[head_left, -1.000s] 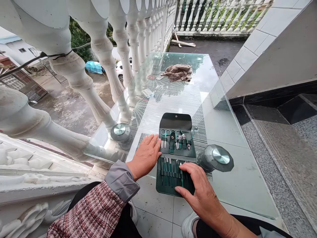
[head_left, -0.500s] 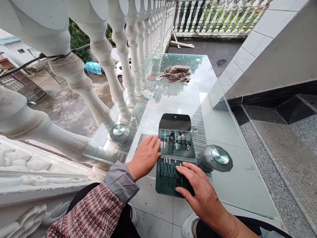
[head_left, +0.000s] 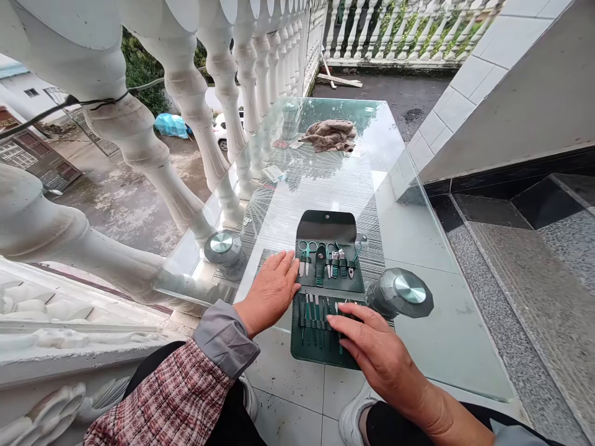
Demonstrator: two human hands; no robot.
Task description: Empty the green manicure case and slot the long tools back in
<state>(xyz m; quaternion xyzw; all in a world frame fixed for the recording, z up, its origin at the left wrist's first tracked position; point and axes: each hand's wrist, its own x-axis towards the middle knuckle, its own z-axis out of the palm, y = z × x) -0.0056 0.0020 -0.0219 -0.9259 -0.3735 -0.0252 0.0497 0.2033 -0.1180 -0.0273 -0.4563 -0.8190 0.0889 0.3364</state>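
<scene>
**Head view**

1. I locate the manicure case (head_left: 326, 226) at the lower centre of the frame, on the glass table (head_left: 353, 179). It lies fully unfolded, with its snap flap spread flat toward the far end.
2. In the upper row, the scissors (head_left: 304, 251) and the nail clippers (head_left: 339, 263) sit in their loops. In the lower row, the slim tools (head_left: 312, 308) stand side by side under the elastic band.
3. The left hand (head_left: 272, 291) rests palm down on the glass at the case's left edge. Its fingers are extended, the tips touch the upper panel, and it grips nothing.
4. The right hand (head_left: 376, 353) lies flat over the right part of the lower row. Its fingers are spread and rest on the tools, closed around none of them.
5. 1 round metal cap (head_left: 402, 294) stands just right of the case, and a 2nd cap (head_left: 223, 244) stands left of it. A crumpled cloth (head_left: 329, 135) lies at the upper centre, well apart from both hands. The white balustrade (head_left: 190, 105) fills the upper left.
6. Status, as I judge it:
   - Opening and flattening the case appear complete.
   - Every loop I can see is filled, and no tool is drawn out yet.
   - The right hand covers part of the lower row, so I cannot confirm the loops beneath it.
</scene>
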